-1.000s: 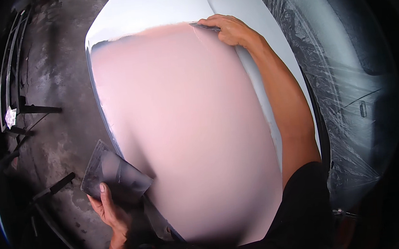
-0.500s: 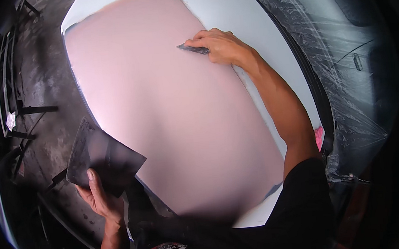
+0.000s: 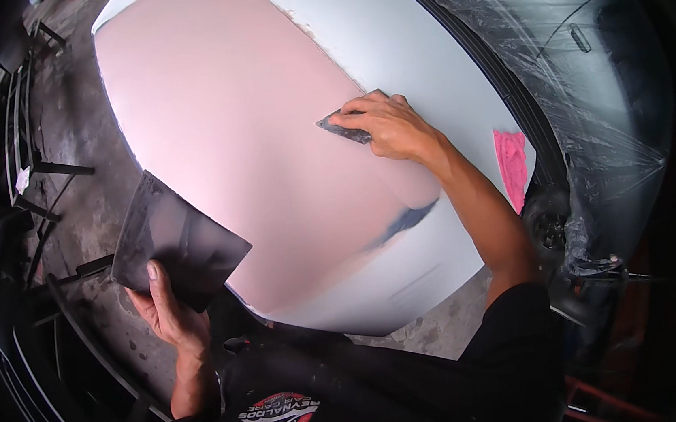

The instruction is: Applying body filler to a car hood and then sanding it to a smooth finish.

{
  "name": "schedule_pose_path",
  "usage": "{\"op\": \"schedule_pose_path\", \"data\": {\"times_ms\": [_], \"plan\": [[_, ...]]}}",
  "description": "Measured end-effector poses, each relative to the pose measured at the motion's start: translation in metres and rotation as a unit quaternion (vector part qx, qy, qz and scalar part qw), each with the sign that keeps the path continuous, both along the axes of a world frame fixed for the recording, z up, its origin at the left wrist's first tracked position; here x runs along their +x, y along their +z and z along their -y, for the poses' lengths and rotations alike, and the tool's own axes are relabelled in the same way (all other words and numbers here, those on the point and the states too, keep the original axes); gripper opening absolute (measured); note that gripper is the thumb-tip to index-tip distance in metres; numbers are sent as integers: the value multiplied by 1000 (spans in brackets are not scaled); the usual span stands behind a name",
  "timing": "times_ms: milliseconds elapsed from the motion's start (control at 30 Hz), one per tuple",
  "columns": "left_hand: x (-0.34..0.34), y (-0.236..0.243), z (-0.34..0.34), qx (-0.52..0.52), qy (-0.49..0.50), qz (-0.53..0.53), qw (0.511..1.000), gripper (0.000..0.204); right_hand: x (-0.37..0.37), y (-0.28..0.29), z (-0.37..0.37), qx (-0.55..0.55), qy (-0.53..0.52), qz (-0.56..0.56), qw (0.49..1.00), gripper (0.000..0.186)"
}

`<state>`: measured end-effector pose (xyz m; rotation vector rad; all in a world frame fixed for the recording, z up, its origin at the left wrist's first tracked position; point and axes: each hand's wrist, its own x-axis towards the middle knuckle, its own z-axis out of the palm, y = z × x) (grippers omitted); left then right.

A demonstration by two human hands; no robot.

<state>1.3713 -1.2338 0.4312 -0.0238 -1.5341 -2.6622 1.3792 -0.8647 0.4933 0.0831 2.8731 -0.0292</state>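
A white car body panel (image 3: pixel 406 33), probably a hood, carries a large pink coated area (image 3: pixel 221 100) with dark grey patches at its lower edge. My right hand (image 3: pixel 387 125) grips a thin grey spreader (image 3: pixel 336 126), which lies against the pink area near its right border. My left hand (image 3: pixel 165 317) holds a dark, smudged rectangular board (image 3: pixel 177 234) by its lower edge, thumb on top, over the panel's left side.
A pink cloth (image 3: pixel 511 163) lies on the panel's right edge. Plastic-covered bodywork (image 3: pixel 594 80) runs along the right. Black metal stands (image 3: pixel 57 169) and dark curved parts (image 3: pixel 17 339) stand at left on a stained concrete floor (image 3: pixel 72 106).
My right hand has moved with the spreader from the far border of the pink area toward me. My left hand and board sit higher in view. The view has shifted, showing the near edge.
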Motion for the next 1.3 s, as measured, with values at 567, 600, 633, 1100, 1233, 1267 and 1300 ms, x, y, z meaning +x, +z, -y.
{"op": "schedule_pose_path", "data": {"times_ms": [567,600,633,1100,1233,1267,1300], "plan": [[54,22,-55,66,-109,76,989,27,229,-4,15,-17,-41,-61,997,67],[48,14,-53,70,-150,117,979,29,233,8,17,-19,-33,-64,997,67],[44,13,-56,62,-163,142,974,31,232,22,19,-51,-65,-70,994,64],[-175,59,-36,188,-256,249,915,46,-39,8,81,-64,172,-255,949,57],[-263,21,20,110,-90,211,967,45,-216,6,36,-65,71,-245,965,66],[-275,5,34,104,-75,230,965,45,-268,6,26,-19,87,-237,967,68],[-282,-10,41,112,-72,238,962,45,-315,-4,11,-18,82,-226,970,68]]}}
